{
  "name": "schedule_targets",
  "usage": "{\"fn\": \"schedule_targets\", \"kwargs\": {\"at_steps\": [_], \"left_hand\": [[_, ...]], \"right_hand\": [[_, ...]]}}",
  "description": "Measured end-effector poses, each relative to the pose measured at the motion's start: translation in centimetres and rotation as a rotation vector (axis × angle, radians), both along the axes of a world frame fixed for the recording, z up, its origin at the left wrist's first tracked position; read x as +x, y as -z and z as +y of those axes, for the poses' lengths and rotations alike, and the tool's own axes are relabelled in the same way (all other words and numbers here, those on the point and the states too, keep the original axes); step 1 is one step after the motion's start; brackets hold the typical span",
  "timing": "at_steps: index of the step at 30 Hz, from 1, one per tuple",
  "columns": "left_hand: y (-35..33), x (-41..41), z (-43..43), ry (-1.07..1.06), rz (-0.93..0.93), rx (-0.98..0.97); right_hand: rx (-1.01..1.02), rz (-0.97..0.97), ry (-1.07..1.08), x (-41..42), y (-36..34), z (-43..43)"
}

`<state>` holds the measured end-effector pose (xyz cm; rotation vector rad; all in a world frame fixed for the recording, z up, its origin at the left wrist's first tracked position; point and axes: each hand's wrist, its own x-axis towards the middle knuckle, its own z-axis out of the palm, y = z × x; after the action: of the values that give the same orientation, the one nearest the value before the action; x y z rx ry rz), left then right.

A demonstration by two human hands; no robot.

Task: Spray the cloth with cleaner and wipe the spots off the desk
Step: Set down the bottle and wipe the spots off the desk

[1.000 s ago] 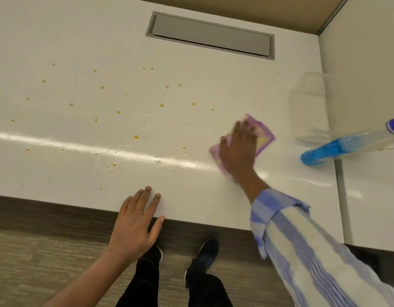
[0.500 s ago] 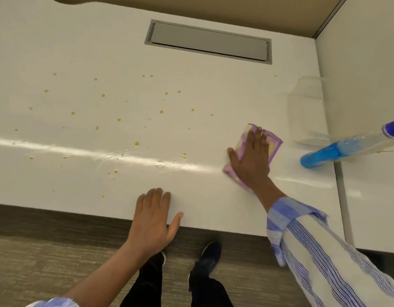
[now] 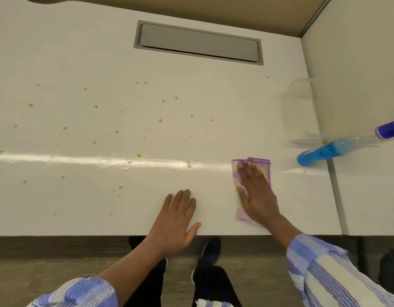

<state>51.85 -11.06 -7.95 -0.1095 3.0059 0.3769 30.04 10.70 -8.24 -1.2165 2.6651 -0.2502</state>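
Observation:
A folded purple and yellow cloth (image 3: 237,173) lies on the white desk (image 3: 80,52) near its front edge, right of centre. My right hand (image 3: 257,193) presses flat on the cloth with straight fingers. Flat on the desk's front edge, left of the cloth, rests my left hand (image 3: 177,218), holding nothing. Several small amber spots (image 3: 138,155) dot the desk's left and middle. A spray bottle of blue cleaner (image 3: 331,148) stands at the right.
A grey cable hatch (image 3: 198,44) is set into the desk at the back. A clear plastic container (image 3: 302,111) stands against the white side panel at the right. My dark shoes (image 3: 210,251) show below the desk's edge.
My right hand has slid the cloth nearer to the desk's front edge. My left hand has moved right along the edge and further onto the desk.

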Motion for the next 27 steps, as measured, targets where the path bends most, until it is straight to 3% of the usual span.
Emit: {"fn": "schedule_targets", "kwargs": {"at_steps": [5, 8, 11, 13, 17, 22, 24, 27], "left_hand": [[0.0, -1.4, -0.8, 0.005, 0.019, -0.01], [0.2, -3.0, -0.7, 0.01, 0.029, -0.019], [0.2, -4.2, -0.4, 0.023, 0.044, -0.051], [0.1, -4.8, -0.2, 0.015, 0.051, -0.068], [0.1, -6.3, 0.8, -0.033, 0.047, -0.054], [0.0, -8.9, 2.6, -0.083, 0.016, -0.026], [0.3, -9.5, 3.1, -0.1, -0.005, -0.024], [0.6, -9.7, 3.5, -0.119, -0.017, -0.012]], "right_hand": [[-0.019, 0.038, 0.466, -3.7, 0.5, -7.6], [-0.056, 0.026, 0.216, -2.5, 0.9, -10.6], [-0.06, -0.03, -0.183, -1.0, 0.3, -6.9], [-0.05, -0.048, -0.293, -2.0, 0.1, -3.6], [-0.056, -0.03, -0.164, -8.8, 0.3, -1.8], [-0.03, -0.002, 0.137, -14.6, 0.3, -8.2], [-0.037, -0.001, 0.107, -14.3, 0.4, -9.9], [-0.077, -0.042, -0.141, -11.7, 0.7, -8.2]]}}
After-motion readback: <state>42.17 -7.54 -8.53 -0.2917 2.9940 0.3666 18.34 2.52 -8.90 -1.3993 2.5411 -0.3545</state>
